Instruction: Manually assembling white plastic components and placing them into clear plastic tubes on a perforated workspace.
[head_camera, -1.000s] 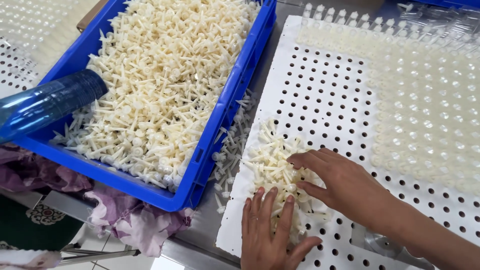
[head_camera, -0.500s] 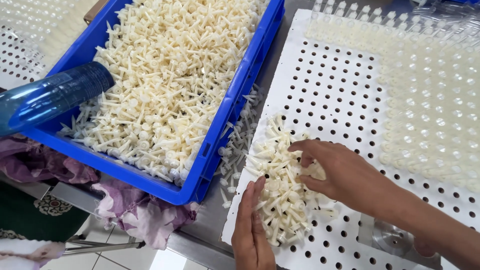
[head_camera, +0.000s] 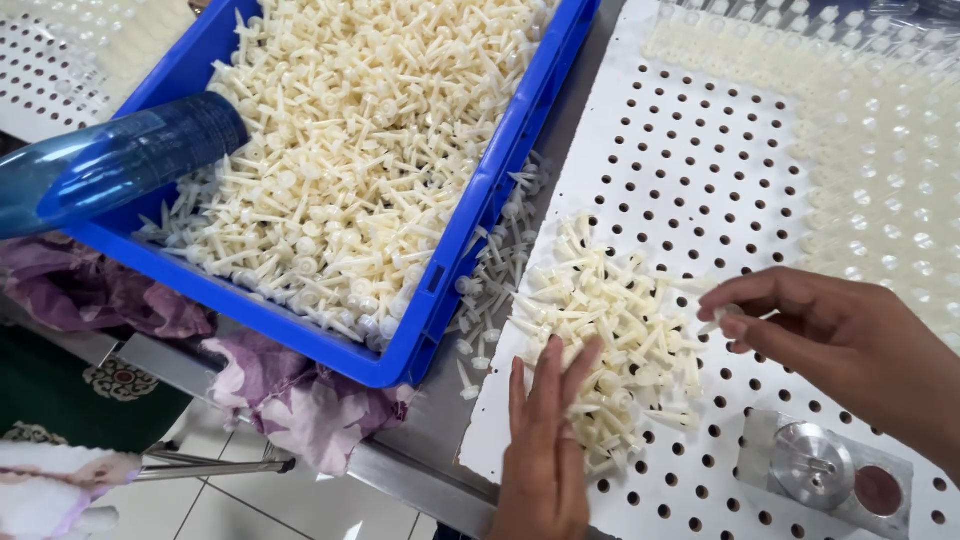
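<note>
A heap of small cream plastic pegs (head_camera: 605, 335) is lying on the white perforated board (head_camera: 690, 160), near its lower left part, and I am working at it with both hands. My left hand (head_camera: 545, 450) is resting flat and released on the near edge of the heap, with the fingers stretched straight and close together, grasping nothing. My right hand (head_camera: 840, 340) is hovering just right of the heap, and its thumb and forefinger are pinching one single peg (head_camera: 722, 316) above the holes. Near the bottom right of the board a small metal fixture (head_camera: 825, 472) with a round disc is standing. More pegs are already sitting upright in the holes at the far right area of the board. Some loose pegs (head_camera: 495, 285) are lying on the grey counter (head_camera: 425, 420) between the board and the blue crate (head_camera: 480, 225), which is full of the same pegs. A blue translucent bottle (head_camera: 110, 165) is leaning over the crate's left rim.
</note>
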